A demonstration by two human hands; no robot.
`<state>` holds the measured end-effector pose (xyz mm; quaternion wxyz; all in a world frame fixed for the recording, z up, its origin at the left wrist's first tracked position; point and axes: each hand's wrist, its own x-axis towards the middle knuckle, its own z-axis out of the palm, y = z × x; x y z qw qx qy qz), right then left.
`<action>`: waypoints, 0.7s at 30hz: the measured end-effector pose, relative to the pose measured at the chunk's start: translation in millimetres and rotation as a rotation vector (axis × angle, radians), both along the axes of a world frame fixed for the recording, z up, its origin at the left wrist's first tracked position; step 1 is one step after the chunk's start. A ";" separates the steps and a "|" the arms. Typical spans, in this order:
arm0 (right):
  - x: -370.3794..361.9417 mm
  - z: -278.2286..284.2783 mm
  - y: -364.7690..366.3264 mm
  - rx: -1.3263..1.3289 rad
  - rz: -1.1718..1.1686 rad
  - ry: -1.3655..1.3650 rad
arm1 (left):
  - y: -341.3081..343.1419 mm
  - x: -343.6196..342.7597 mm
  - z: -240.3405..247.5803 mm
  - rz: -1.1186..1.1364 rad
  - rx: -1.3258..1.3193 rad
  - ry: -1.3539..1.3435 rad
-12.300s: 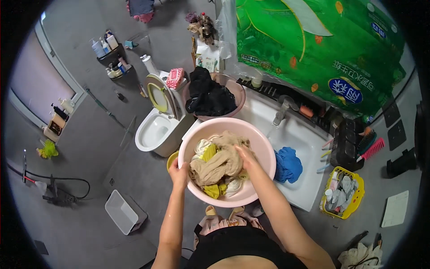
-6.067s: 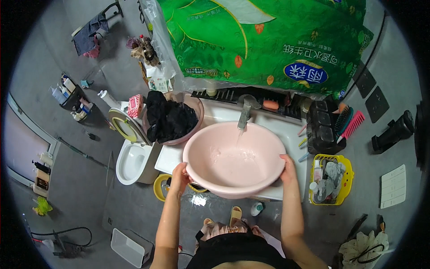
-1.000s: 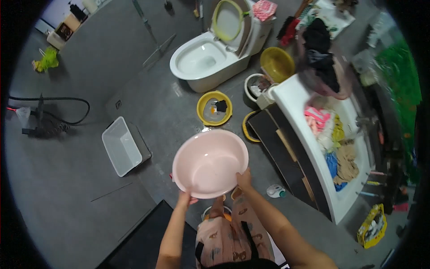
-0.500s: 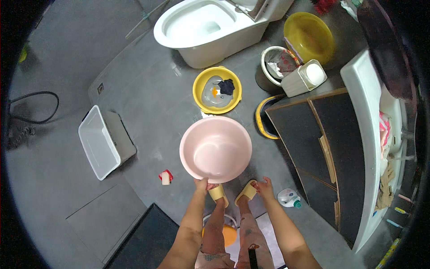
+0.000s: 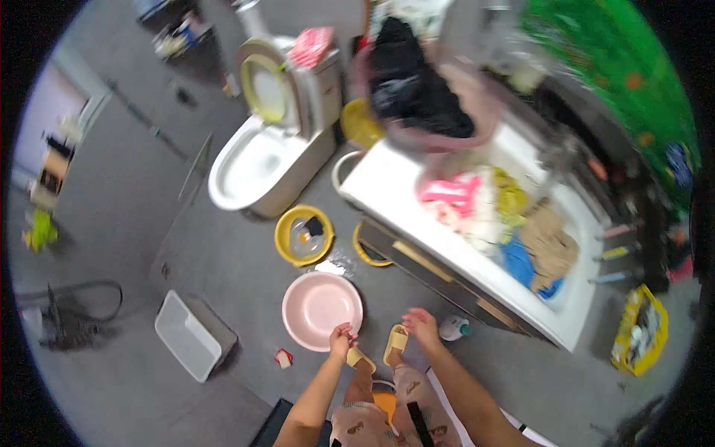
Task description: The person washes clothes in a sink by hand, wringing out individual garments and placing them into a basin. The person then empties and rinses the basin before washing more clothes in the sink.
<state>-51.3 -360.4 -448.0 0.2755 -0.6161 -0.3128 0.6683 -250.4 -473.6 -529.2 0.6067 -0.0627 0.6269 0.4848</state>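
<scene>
A round pink basin (image 5: 322,316) stands on the grey floor in front of my feet. My left hand (image 5: 342,340) is over its near right rim, fingers slightly apart and holding nothing; whether it touches the rim I cannot tell. My right hand (image 5: 421,327) is to the right of the basin, in the air, its fingers spread and nothing in them. Just beyond the basin sits a smaller yellow basin (image 5: 279,240) with a dark cloth (image 5: 313,226) in it. A white bottle with a green cap (image 5: 453,328) lies right of my right hand.
A white sink (image 5: 447,249) on a dark cabinet stands at the right, with colourful clothes (image 5: 477,201) in it. A toilet (image 5: 279,190) stands beyond the basins. A grey-white bin (image 5: 185,339) and a soap bar on a red dish (image 5: 284,359) are at the left.
My view has swung up and right, bringing the sink and its clothes into sight. My left hand has let go of the pink basin's rim. The basin looks smaller and farther off.
</scene>
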 end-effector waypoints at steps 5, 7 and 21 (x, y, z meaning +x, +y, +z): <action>50.3 145.3 52.9 0.318 -0.075 0.056 | 83.0 64.2 154.0 -0.217 0.527 0.229; 90.5 162.1 85.8 0.418 -0.176 0.031 | 129.2 104.8 215.6 -0.372 0.648 0.245; 177.1 66.3 306.2 0.833 0.214 -0.837 | 410.8 251.1 211.3 -1.454 0.392 1.755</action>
